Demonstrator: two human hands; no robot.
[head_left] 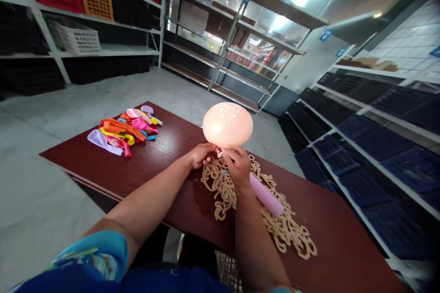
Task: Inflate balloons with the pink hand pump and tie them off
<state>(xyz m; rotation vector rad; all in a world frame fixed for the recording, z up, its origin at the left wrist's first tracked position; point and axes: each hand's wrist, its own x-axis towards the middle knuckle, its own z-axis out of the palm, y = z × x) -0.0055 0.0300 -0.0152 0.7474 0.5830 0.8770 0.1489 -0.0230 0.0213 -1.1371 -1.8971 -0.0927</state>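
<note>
An inflated peach balloon [227, 124] stands above the dark red table [165, 146], held by its neck. My left hand [201, 154] and my right hand [238, 165] both pinch the neck just under the balloon, fingers closed. Beneath my hands lies a tangled beige cord [282, 226]. A pink tube-shaped object, perhaps a pump [266, 197], lies on the cord beside my right forearm.
A pile of flat balloons in several colours [125, 130] lies at the table's far left. Metal shelving [85, 32] with red, orange and white crates [77, 39] stands behind. Shelves with dark blue bins [378, 155] run along the right. Grey floor surrounds the table.
</note>
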